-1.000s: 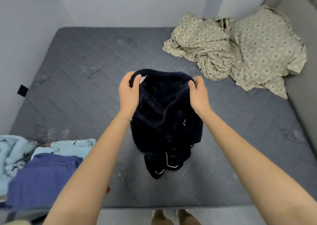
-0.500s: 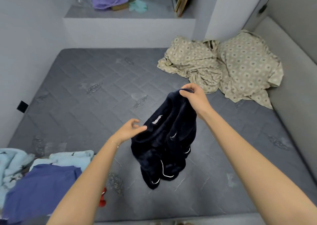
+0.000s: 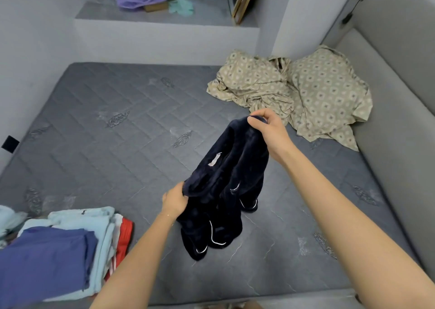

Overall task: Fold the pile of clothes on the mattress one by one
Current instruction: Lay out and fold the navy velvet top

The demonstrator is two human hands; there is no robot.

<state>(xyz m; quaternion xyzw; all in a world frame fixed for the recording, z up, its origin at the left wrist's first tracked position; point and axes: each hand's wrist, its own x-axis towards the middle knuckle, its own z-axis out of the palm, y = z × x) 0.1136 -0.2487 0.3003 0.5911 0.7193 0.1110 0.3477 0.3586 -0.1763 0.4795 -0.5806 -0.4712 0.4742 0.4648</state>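
Observation:
A dark navy fleece garment [image 3: 226, 186] with thin white piping and a small white label hangs in the air over the grey quilted mattress [image 3: 113, 144]. My right hand [image 3: 268, 129] pinches its top edge, held high and toward the right. My left hand [image 3: 175, 199] grips a lower fold on the garment's left side. The bottom of the garment dangles just above the mattress. A stack of clothes [image 3: 58, 252] lies at the near left corner: a blue piece on top, light blue ones under it, a red one showing at the side.
Crumpled beige patterned bedding [image 3: 294, 94] lies at the far right of the mattress. A grey padded wall [image 3: 400, 120] runs along the right side. A raised ledge [image 3: 164, 16] behind the mattress holds a purple bag and picture frames. White wall on the left.
One second ago both hands held the garment's top edge. My left hand let go, dropped down and now grips a lower fold. My right hand kept hold. The view tilted up.

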